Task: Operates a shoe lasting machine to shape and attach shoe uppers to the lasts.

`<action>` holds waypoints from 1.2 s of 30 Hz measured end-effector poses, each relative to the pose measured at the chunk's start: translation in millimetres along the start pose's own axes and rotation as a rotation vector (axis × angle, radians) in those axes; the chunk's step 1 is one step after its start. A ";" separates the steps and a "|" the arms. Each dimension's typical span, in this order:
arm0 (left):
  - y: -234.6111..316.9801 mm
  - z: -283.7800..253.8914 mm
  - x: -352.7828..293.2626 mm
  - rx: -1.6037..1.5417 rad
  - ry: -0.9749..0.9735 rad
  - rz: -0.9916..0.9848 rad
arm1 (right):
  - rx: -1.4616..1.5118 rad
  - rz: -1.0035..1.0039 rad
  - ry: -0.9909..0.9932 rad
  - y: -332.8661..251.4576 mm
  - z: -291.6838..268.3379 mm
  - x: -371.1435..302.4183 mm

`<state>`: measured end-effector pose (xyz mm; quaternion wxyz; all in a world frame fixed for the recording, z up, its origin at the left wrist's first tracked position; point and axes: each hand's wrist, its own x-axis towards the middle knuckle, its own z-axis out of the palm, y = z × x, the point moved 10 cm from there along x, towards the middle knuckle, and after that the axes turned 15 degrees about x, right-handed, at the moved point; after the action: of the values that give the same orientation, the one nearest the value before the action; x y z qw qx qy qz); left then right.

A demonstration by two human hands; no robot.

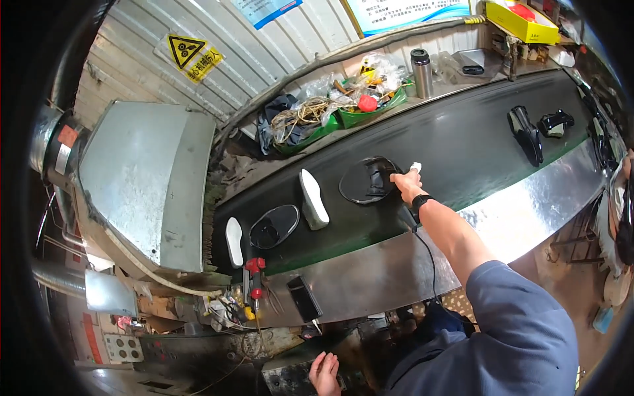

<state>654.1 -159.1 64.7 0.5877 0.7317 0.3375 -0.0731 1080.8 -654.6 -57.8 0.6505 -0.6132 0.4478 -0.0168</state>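
You are holding your right hand (pixel 407 183) at the right edge of a black shoe upper (pixel 376 182) on the dark conveyor belt (pixel 456 142), a small white piece (pixel 416 167) showing by its fingers. Farther left, 2 white-topped soles (pixel 310 190) are flanking a second black piece (pixel 273 228), while your left hand (pixel 324 373) is hovering, loosely curled, near the lower edge.

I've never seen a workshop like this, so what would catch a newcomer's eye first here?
Probably the right hand, wearing a black wristwatch and stretched over the dark belt by a black oval piece. Farther left, two white sole-shaped pieces stand out against the belt. Behind, a yellow warning sign shows on the ribbed wall, above a big grey housing.
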 end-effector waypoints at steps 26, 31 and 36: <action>184.1 249.2 399.3 1.008 0.212 0.339 | 1.096 0.117 -0.376 158.0 -239.3 -313.9; 222.1 258.8 267.6 1.333 0.161 0.975 | 1.296 0.138 -0.229 147.2 -266.7 -310.8; 216.0 253.2 97.7 1.054 -0.112 1.490 | 1.366 0.101 -0.396 130.2 -264.0 -288.1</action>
<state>927.1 -367.1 115.1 0.0883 0.9292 -0.3282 0.1451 680.5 -664.6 38.7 0.9585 -0.0386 0.2382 -0.1518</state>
